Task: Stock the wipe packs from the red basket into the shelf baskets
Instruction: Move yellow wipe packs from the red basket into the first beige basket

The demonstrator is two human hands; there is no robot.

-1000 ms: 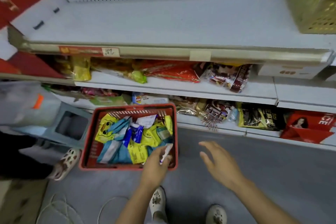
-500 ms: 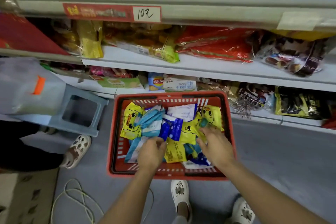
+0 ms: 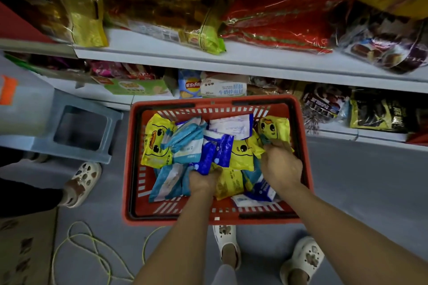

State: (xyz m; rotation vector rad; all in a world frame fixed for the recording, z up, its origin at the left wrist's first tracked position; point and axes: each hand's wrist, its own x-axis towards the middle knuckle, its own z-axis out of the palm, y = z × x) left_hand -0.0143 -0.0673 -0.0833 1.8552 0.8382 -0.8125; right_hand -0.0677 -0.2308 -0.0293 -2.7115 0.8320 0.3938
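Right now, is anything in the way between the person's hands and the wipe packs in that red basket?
Nothing visible. Both hands are inside the red basket: the left hand grips a dark blue pack, the right hand a yellow duck pack. The shelf baskets are out of view.

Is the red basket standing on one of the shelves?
No, the red basket stands on the grey floor in front of the shelves.

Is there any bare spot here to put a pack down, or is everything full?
Bare: grey floor right of the red basket; white shelf front between the gold bag and the green-edged bag. Crowded: wipe packs fill the basket.
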